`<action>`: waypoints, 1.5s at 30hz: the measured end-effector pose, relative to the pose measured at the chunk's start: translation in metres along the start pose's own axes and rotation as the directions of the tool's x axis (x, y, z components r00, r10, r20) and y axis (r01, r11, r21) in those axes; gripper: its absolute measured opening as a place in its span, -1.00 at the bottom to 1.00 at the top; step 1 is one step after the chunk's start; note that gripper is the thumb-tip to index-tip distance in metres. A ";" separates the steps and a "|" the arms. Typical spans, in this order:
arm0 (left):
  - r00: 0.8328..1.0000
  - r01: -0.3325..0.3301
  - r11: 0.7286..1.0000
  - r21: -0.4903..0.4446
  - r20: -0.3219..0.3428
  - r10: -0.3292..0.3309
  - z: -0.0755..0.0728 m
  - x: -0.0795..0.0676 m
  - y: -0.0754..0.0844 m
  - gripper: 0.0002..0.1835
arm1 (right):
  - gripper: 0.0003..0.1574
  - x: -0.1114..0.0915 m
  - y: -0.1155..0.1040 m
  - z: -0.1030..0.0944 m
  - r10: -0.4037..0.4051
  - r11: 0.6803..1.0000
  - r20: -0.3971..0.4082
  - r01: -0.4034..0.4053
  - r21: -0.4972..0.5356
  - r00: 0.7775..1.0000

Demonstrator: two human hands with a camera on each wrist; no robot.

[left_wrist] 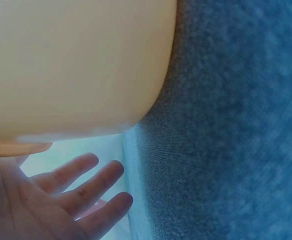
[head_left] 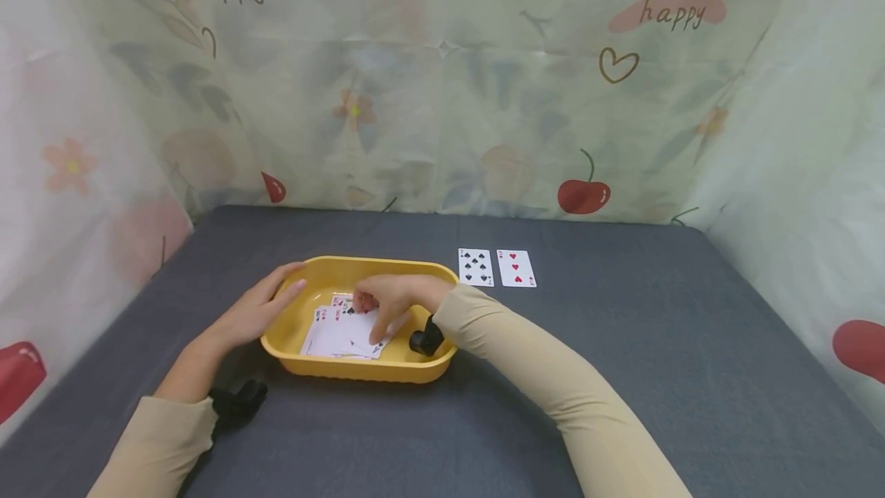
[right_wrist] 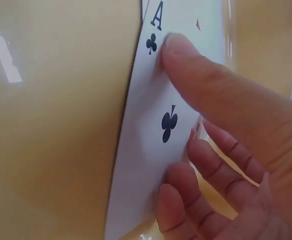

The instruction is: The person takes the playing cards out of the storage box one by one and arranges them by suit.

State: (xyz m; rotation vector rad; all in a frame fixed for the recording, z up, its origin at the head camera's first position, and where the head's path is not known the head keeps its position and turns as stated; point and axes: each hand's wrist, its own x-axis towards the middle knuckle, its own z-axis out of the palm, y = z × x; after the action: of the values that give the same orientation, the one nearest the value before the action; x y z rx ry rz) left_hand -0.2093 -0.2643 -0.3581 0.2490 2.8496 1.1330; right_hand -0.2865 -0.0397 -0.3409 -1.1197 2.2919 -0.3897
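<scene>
In the head view a yellow plastic tub [head_left: 408, 375] holds a loose pile of playing cards [head_left: 335, 335], mostly face up. My right hand [head_left: 394, 300] reaches into it over the pile. Seen from the right wrist, the thumb [right_wrist: 201, 67] lies on the face of an ace of clubs [right_wrist: 146, 135], while curled fingers meet the card's other edge. At the tub's left end rests my left hand [head_left: 266, 306], its thumb over the rim. The other fingers [left_wrist: 93, 187] stretch out loosely below the rim, outside the wall.
Beyond the tub's right end, two face-up cards lie side by side on the dark tablecloth [head_left: 622, 329]: one with several spades [head_left: 476, 267] and a three of hearts [head_left: 515, 267]. A patterned curtain [head_left: 442, 121] closes off the back and sides.
</scene>
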 end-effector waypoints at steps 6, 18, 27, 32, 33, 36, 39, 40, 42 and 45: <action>1.000 -0.001 1.000 -0.001 0.002 0.001 0.000 0.000 0.001 -0.33 | -0.50 0.001 0.000 0.001 0.023 1.000 -0.011 -0.023 -0.008 1.000; 1.000 0.003 1.000 0.002 -0.001 -0.003 0.000 0.000 0.001 -0.33 | -0.48 0.000 -0.002 0.002 -0.009 1.000 -0.012 0.009 -0.004 1.000; 1.000 0.002 1.000 0.003 0.001 -0.002 0.001 0.000 0.002 -0.33 | -0.66 -0.001 0.001 0.000 -0.025 0.999 -0.013 0.026 0.037 1.000; 1.000 -0.004 1.000 -0.002 0.003 0.004 0.001 0.000 0.002 -0.34 | -0.67 -0.005 0.006 -0.008 -0.042 0.986 -0.011 0.043 0.159 0.999; 1.000 -0.007 1.000 -0.005 0.002 0.007 0.001 0.000 0.002 -0.34 | -0.66 -0.007 0.006 -0.010 -0.042 0.982 -0.014 0.044 0.184 0.999; 1.000 -0.015 1.000 -0.006 -0.002 0.015 0.001 0.000 0.001 -0.35 | -0.68 -0.013 0.009 -0.018 -0.045 0.967 -0.030 0.051 0.248 0.999; 1.000 -0.017 1.000 -0.003 -0.006 0.017 0.001 0.000 0.001 -0.35 | -0.72 -0.019 0.010 -0.026 -0.044 0.965 -0.072 0.061 0.254 0.996; 1.000 -0.016 1.000 -0.002 -0.005 0.016 0.001 0.000 0.001 -0.35 | -0.73 -0.021 0.010 -0.028 -0.040 0.966 -0.089 0.061 0.251 0.995; 1.000 -0.012 1.000 -0.003 -0.006 0.012 0.001 0.000 0.001 -0.34 | -0.73 -0.026 0.010 -0.033 -0.026 0.971 -0.125 0.055 0.233 0.992; 1.000 -0.006 1.000 -0.004 -0.006 0.006 0.001 -0.001 0.001 -0.34 | -0.72 -0.033 0.013 -0.038 0.005 0.974 -0.173 0.034 0.224 0.985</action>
State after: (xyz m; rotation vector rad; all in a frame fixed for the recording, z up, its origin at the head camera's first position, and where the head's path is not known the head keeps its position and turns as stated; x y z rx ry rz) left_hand -0.2079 -0.2635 -0.3580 0.2544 2.8536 1.1416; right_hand -0.3008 -0.0050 -0.3046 -1.0219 2.3156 -0.7608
